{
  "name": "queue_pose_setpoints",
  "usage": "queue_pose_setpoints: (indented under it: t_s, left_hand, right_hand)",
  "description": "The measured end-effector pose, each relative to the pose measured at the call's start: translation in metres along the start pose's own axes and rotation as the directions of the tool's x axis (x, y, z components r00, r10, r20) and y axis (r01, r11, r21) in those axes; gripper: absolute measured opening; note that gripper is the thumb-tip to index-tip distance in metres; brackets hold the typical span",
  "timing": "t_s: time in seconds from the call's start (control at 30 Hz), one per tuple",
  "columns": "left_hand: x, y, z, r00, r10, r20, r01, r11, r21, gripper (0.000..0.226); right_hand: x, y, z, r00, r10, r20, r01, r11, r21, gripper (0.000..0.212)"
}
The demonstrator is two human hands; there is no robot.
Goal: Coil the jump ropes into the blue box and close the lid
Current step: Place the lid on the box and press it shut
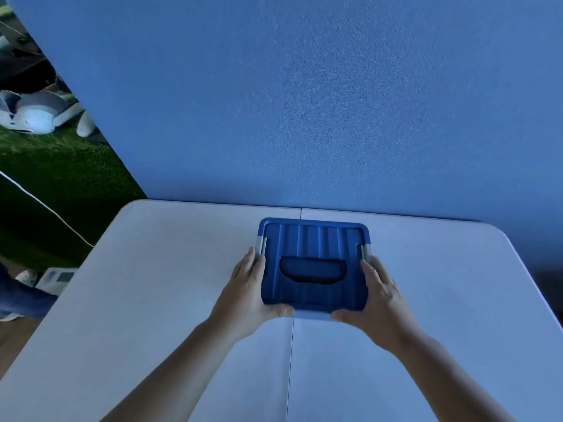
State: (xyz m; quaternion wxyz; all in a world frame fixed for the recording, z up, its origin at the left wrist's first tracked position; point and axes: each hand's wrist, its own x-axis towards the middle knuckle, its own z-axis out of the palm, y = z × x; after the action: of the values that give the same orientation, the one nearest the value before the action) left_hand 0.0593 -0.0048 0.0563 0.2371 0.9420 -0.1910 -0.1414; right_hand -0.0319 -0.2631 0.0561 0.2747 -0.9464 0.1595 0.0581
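Observation:
The blue box [313, 239] stands on the white table [152, 269] with its ribbed blue lid on top and a dark recessed handle [313, 270] in the lid's middle. Grey latches sit on its left side [260, 243] and right side [367, 251]. My left hand [248, 289] holds the box's left side, fingers along the edge near the latch and thumb at the near corner. My right hand [380, 295] holds the right side the same way. No jump rope is visible; the box's inside is hidden by the lid.
A blue partition wall [304, 102] rises right behind the table's far edge. To the left, beyond the table, lie green turf [61, 178], a white cable [45, 205] and some pale objects on the floor. A seam runs down the table's middle.

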Motion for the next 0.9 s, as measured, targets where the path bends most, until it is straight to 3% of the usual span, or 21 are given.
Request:
queue_pose_setpoints:
  t_s: [0.4, 0.77, 0.9]
  left_hand:
    - [0.112, -0.006, -0.032, 1.0, -0.005, -0.004, 0.005, 0.998, 0.064, 0.125]
    - [0.144, -0.007, -0.036, 1.0, -0.003, -0.009, 0.004, 0.995, 0.098, 0.126]
    - [0.143, -0.008, -0.035, 1.0, 0.006, -0.023, -0.004, 0.997, 0.082, 0.114]
  right_hand:
    - [0.114, -0.02, -0.023, 1.0, 0.024, 0.008, -0.024, 0.999, -0.037, 0.13]
    - [0.145, -0.022, -0.03, 1.0, 0.011, 0.008, -0.011, 0.998, -0.059, 0.128]
    - [0.143, -0.022, -0.032, 1.0, 0.016, 0.018, -0.015, 0.999, -0.041, 0.124]
